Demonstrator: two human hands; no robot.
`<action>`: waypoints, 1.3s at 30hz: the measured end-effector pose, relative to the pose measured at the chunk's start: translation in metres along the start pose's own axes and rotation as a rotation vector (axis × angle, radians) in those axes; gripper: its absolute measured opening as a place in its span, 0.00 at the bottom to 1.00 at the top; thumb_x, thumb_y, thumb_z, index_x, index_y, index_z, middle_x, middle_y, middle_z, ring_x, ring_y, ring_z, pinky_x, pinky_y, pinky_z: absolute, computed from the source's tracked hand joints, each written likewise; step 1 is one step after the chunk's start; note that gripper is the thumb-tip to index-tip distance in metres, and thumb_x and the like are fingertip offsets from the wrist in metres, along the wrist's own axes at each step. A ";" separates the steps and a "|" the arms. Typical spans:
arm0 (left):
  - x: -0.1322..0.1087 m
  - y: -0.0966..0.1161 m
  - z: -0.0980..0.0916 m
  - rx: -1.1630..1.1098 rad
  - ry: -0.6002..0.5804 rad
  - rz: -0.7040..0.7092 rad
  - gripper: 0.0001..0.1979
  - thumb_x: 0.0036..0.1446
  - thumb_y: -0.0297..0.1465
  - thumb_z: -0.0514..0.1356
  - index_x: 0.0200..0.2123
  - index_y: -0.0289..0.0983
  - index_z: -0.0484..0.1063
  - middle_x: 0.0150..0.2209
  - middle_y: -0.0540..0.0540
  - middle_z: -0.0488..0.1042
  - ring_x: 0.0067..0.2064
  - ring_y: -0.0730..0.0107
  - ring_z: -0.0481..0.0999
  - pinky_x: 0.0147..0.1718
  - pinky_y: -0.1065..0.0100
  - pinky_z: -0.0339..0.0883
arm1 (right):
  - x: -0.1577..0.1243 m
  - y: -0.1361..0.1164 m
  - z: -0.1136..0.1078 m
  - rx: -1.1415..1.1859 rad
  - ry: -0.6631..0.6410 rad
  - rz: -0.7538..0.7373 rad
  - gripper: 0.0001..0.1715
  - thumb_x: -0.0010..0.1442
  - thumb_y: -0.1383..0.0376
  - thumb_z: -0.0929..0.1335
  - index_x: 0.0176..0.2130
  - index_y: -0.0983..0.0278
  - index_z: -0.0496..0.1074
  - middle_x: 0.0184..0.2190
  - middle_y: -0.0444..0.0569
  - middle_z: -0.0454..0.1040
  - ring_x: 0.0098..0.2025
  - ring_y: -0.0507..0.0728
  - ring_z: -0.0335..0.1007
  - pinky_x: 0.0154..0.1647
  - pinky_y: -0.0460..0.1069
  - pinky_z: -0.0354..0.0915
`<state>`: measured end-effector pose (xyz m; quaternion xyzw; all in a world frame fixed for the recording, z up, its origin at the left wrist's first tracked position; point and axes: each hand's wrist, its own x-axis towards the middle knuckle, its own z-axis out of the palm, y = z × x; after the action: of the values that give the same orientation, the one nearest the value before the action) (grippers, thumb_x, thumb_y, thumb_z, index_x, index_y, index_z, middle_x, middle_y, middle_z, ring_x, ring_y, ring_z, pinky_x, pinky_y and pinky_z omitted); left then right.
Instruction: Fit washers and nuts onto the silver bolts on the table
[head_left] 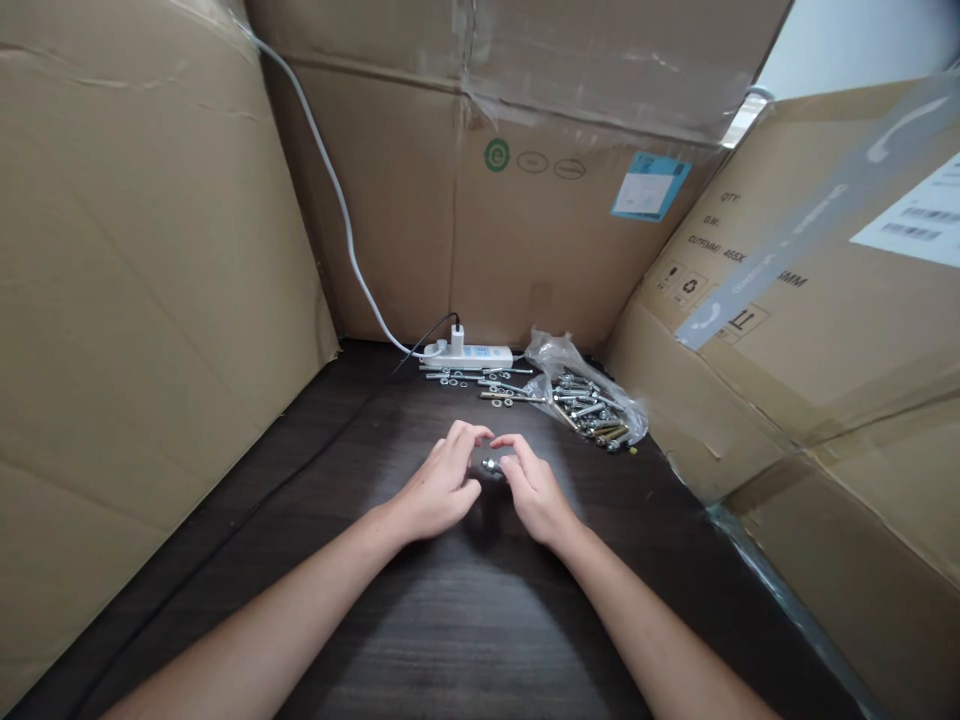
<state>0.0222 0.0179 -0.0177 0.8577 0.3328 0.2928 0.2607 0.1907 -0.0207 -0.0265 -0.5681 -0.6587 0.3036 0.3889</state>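
Over the middle of the dark table point(450, 610), my right hand point(531, 488) holds a small metal bolt point(491, 465) between thumb and fingers, its nut end pointing left. Close beside it on the left is my left hand point(442, 482), fingers curved and thumb apart, with nothing seen in it. The fingertips of both hands nearly meet above the bolt. Beyond them lie loose long bolts point(514, 397) with washers and nuts around them. A clear plastic bag point(559, 352) with many bolts point(592, 408) lies behind and to the right.
A white power strip point(469, 356) with a plugged-in adapter point(457, 340) sits at the back. Its white cable point(341, 200) climbs the back left, and a black cable point(300, 470) crosses the table's left side. Cardboard walls point(390, 200) stand left, behind and right.
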 end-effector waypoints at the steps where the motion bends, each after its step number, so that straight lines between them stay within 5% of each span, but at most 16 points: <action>1: 0.000 0.000 0.000 0.005 0.010 -0.007 0.19 0.54 0.22 0.52 0.49 0.40 0.60 0.45 0.47 0.65 0.39 0.68 0.66 0.42 0.64 0.62 | 0.000 0.000 0.000 -0.002 -0.001 0.002 0.14 0.63 0.62 0.56 0.45 0.61 0.64 0.18 0.37 0.57 0.22 0.52 0.56 0.26 0.47 0.49; 4: 0.001 -0.001 0.000 0.061 -0.032 -0.015 0.05 0.61 0.29 0.50 0.38 0.39 0.64 0.37 0.49 0.67 0.38 0.67 0.66 0.41 0.63 0.61 | 0.000 -0.001 0.000 -0.009 -0.014 -0.004 0.14 0.64 0.62 0.56 0.45 0.62 0.64 0.17 0.37 0.57 0.22 0.52 0.56 0.26 0.46 0.50; 6: 0.002 -0.002 0.001 0.090 -0.088 -0.001 0.10 0.64 0.33 0.47 0.32 0.38 0.64 0.33 0.50 0.67 0.37 0.67 0.66 0.40 0.63 0.60 | 0.000 -0.002 0.000 -0.019 -0.017 -0.001 0.14 0.64 0.61 0.56 0.45 0.62 0.64 0.17 0.36 0.56 0.21 0.52 0.56 0.26 0.46 0.50; 13: 0.000 0.002 -0.002 0.024 -0.078 -0.001 0.10 0.58 0.26 0.52 0.44 0.40 0.61 0.43 0.48 0.67 0.41 0.67 0.67 0.41 0.65 0.61 | 0.002 -0.004 -0.003 -0.067 -0.042 0.023 0.15 0.65 0.57 0.56 0.40 0.61 0.66 0.21 0.40 0.66 0.25 0.53 0.62 0.30 0.47 0.54; 16: 0.001 0.000 -0.003 0.045 -0.094 -0.007 0.04 0.61 0.30 0.51 0.39 0.39 0.63 0.38 0.49 0.68 0.38 0.67 0.67 0.40 0.65 0.61 | 0.002 -0.004 -0.005 -0.106 -0.031 0.019 0.16 0.65 0.56 0.56 0.40 0.61 0.66 0.25 0.42 0.69 0.28 0.53 0.64 0.32 0.47 0.56; 19: 0.002 -0.002 0.000 0.071 -0.153 0.032 0.09 0.64 0.32 0.47 0.34 0.39 0.64 0.33 0.49 0.68 0.36 0.67 0.67 0.39 0.64 0.60 | 0.002 -0.004 -0.005 -0.120 -0.037 0.018 0.16 0.65 0.56 0.56 0.41 0.60 0.66 0.26 0.44 0.71 0.29 0.54 0.66 0.33 0.47 0.56; 24: 0.000 0.000 0.001 0.009 -0.019 0.003 0.16 0.58 0.27 0.51 0.50 0.39 0.57 0.44 0.46 0.65 0.38 0.69 0.67 0.40 0.65 0.63 | 0.002 -0.001 -0.006 -0.149 -0.033 0.033 0.17 0.65 0.55 0.55 0.41 0.60 0.66 0.23 0.42 0.69 0.26 0.54 0.65 0.30 0.46 0.56; 27: 0.002 0.000 0.001 0.087 -0.068 -0.006 0.07 0.63 0.33 0.48 0.39 0.39 0.64 0.36 0.48 0.68 0.37 0.67 0.67 0.39 0.65 0.61 | 0.002 -0.002 -0.007 -0.148 -0.045 0.011 0.17 0.65 0.55 0.56 0.41 0.60 0.66 0.24 0.42 0.70 0.27 0.54 0.66 0.32 0.46 0.57; 29: 0.004 -0.002 0.001 0.133 -0.129 0.026 0.14 0.66 0.36 0.44 0.33 0.39 0.65 0.32 0.49 0.69 0.36 0.67 0.68 0.38 0.65 0.60 | 0.002 -0.002 -0.007 -0.135 -0.057 -0.005 0.17 0.65 0.55 0.56 0.42 0.60 0.66 0.25 0.43 0.72 0.29 0.54 0.67 0.33 0.46 0.58; 39: 0.001 -0.002 0.002 0.172 -0.180 0.073 0.11 0.66 0.35 0.46 0.38 0.39 0.66 0.37 0.48 0.70 0.39 0.67 0.69 0.39 0.66 0.61 | 0.002 0.002 -0.005 -0.127 -0.093 0.001 0.19 0.65 0.53 0.56 0.36 0.60 0.67 0.26 0.43 0.73 0.30 0.53 0.68 0.35 0.46 0.59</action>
<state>0.0236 0.0193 -0.0195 0.9111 0.3007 0.1944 0.2042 0.1956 -0.0189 -0.0251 -0.5772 -0.6938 0.2875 0.3208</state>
